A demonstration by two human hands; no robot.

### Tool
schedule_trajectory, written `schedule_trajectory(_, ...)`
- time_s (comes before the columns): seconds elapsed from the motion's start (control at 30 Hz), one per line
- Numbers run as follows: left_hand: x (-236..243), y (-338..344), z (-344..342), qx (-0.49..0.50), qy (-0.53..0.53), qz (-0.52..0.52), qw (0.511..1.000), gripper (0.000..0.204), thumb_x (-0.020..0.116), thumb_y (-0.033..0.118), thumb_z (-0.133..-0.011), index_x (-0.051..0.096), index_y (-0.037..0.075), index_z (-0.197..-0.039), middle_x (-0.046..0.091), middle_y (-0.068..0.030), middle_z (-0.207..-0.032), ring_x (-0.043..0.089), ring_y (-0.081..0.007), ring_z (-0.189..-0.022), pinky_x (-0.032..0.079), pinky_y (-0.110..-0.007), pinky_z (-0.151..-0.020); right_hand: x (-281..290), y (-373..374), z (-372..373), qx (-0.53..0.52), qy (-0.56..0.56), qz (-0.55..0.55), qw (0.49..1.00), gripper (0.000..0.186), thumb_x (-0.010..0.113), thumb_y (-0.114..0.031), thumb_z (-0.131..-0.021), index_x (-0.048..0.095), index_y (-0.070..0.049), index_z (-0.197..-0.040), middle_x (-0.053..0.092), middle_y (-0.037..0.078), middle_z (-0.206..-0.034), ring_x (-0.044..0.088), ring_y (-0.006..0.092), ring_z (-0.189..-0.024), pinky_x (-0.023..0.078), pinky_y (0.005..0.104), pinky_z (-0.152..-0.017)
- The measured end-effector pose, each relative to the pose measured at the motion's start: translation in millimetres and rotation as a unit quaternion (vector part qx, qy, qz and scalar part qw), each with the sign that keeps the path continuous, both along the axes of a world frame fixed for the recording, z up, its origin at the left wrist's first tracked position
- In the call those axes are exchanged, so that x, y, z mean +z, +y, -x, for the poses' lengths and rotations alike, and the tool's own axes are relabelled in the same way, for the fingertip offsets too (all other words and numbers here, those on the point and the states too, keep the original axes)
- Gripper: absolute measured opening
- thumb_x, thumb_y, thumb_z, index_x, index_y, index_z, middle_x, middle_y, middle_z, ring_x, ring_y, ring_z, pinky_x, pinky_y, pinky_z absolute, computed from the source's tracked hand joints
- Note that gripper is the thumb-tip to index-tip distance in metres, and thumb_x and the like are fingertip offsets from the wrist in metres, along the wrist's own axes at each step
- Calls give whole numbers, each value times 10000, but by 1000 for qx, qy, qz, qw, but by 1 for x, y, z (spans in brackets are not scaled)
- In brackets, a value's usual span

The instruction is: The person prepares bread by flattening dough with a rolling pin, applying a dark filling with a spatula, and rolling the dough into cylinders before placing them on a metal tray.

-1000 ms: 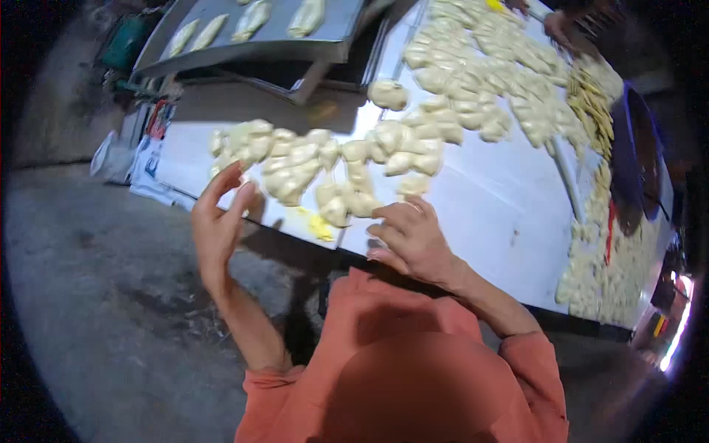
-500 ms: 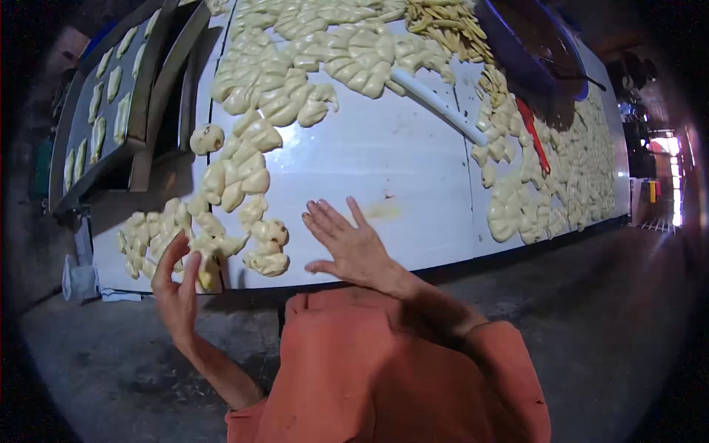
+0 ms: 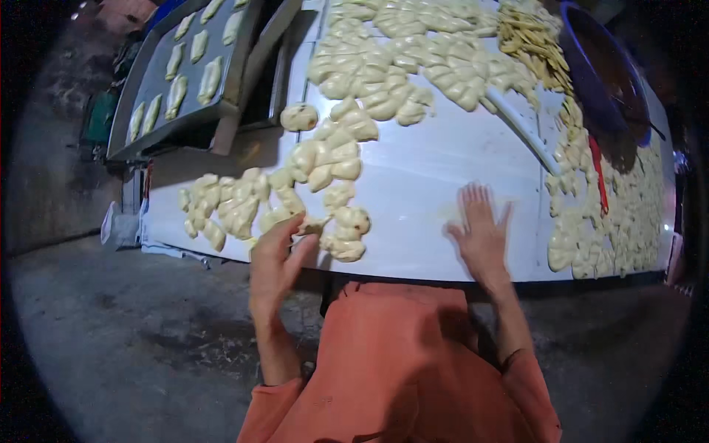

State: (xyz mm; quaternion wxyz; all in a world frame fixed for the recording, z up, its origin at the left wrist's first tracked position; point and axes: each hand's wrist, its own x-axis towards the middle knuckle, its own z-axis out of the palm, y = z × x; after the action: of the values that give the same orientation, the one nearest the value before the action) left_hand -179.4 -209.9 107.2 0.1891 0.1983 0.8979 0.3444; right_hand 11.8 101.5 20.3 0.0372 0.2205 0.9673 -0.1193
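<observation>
My right hand (image 3: pixel 481 232) lies palm down with its fingers spread, over a bare part of the white table (image 3: pixel 421 199). Some motion blur softens its outline. My left hand (image 3: pixel 275 258) is at the table's near edge, its fingers curved and apart from the thumb, with no held thing visible. Its fingertips are beside a cluster of pale, glossy dough pieces (image 3: pixel 240 201). Close to its right are lumps of dough with small dark spots (image 3: pixel 350 223). A strip of portioned dough (image 3: pixel 325 162) runs from there toward a large spread of dough pieces (image 3: pixel 369 70) farther back.
Deep metal trays (image 3: pixel 235 96) at the far left hold shaped dough rolls (image 3: pixel 177 96). A pale rolling pin-like rod (image 3: pixel 521 129) and a red-handled tool (image 3: pixel 598 177) lie rightward. Yellow strips (image 3: pixel 535 48) sit by a purple basin (image 3: pixel 583 74). More dough (image 3: pixel 613 236) covers the right end.
My right hand has slid rightward across the table, away from the spotted dough. The left hand stays by the dough, a little farther right. The whole view has shifted.
</observation>
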Motion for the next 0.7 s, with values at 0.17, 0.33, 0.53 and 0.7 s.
schedule_trajectory(0.17,-21,18,-12,-44,30,-46,997,473,799,215,-874,655,35,-1287,713,-171,-1120,699,-327,-1009,539,-416,-892,42,-18,61,86,179,72,977,345,699,-229,-904,665,-2,-1161,655,203,-1192,586,381,-1136,416,498,-1014)
schedule_trajectory(0.33,-36,34,-21,-35,110,-25,993,493,773,301,-877,652,68,-1294,662,-146,-1145,633,-351,-1043,475,-458,-912,26,-87,107,231,170,126,950,366,693,-297,-903,660,-43,-1165,597,175,-1270,532,349,-1204,400,500,-1027)
schedule_trajectory(0.53,-47,23,-11,-116,123,-11,986,511,761,285,-874,642,100,-1335,593,-147,-1293,558,-359,-1191,439,-474,-1004,39,-76,103,168,79,388,903,260,670,-216,-891,628,-28,-1066,648,180,-1134,603,379,-1050,454,508,-961)
schedule_trajectory(0.7,-50,21,-8,-103,104,-31,989,552,776,279,-836,629,81,-1330,604,-169,-1306,554,-379,-1224,437,-491,-1018,22,-70,96,-221,146,744,613,159,564,-148,-935,462,-91,-1042,646,115,-980,691,222,-845,611,365,-666)
